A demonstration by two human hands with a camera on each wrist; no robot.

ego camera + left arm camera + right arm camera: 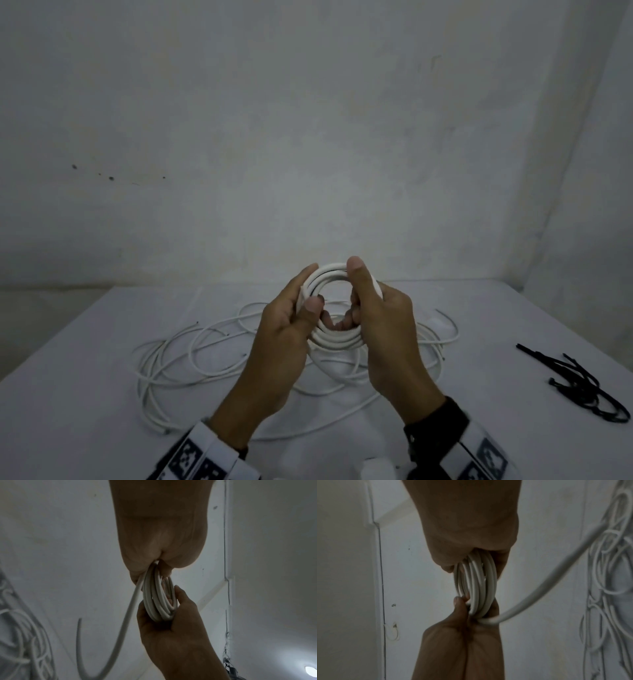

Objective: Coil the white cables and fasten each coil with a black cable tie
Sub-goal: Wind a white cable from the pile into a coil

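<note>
gripping a tight white coil (337, 337) of several loops, both hands curl round its sides.

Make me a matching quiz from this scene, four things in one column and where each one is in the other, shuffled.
Things:
1. white coil
2. black cable ties
3. loose white cables
4. free tail of the coil

Places:
A. spread on the table under the hands
B. held up between both hands
C. hanging down from the left hand's side
D. on the table, far right

Pairs: 1-B, 2-D, 3-A, 4-C
</note>
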